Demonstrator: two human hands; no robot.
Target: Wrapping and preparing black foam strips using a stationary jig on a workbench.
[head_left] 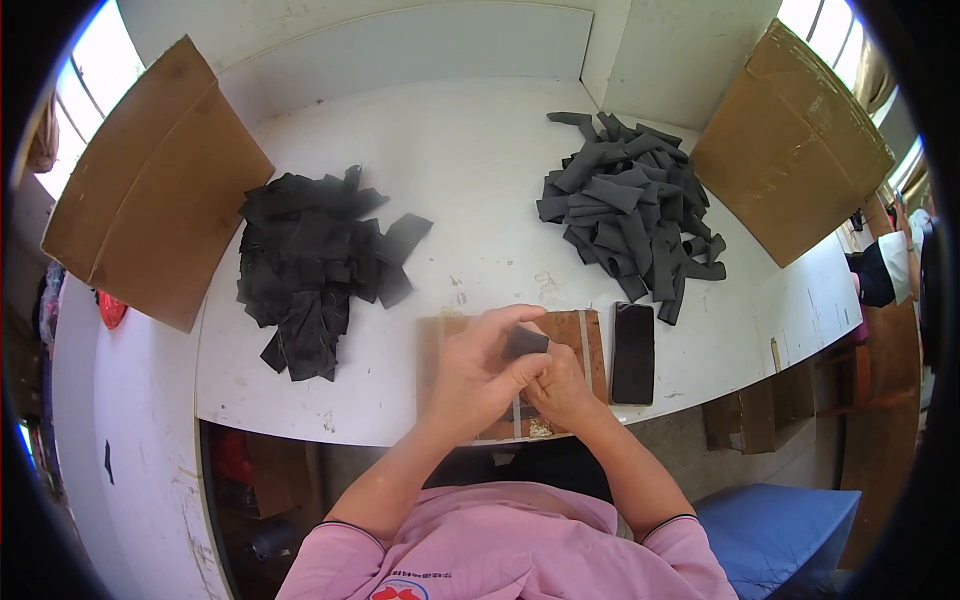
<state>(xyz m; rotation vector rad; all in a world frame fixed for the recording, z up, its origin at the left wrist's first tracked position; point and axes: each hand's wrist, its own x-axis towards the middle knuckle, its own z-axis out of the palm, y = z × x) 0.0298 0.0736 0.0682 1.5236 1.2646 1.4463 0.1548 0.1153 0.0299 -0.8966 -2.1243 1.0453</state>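
Holding a small dark grey fabric piece in the bare left hand, pinching it narrowly btwn thumb and curved fingers, over the front-middle of a white table w/ a curved front edge. Bringing the bare right hand up against the L one, curling R fingers in near the piece's lower R end; not seeing R fingertips clearly, so not being able to tell if gripping it too.

Working above a flat brown board w/ pale strips, seeing it partly covered by hands, at the table's front edge. Having a black rectangular phone-like slab just R of the board, well clear of fingers.

Facing two separate heaps further back: on the L, a loose heap of flat black fabric pieces; on the R, a heap of dark grey tube-shaped fabric pieces. Having bare tabletop btwn them. Seeing a tall brown cardboard panel at far L beside the black heap, plus a similar brown cardboard panel at far R beside the grey heap. Wearing a short-sleeved pink shirt, approx. centred at the bottom.
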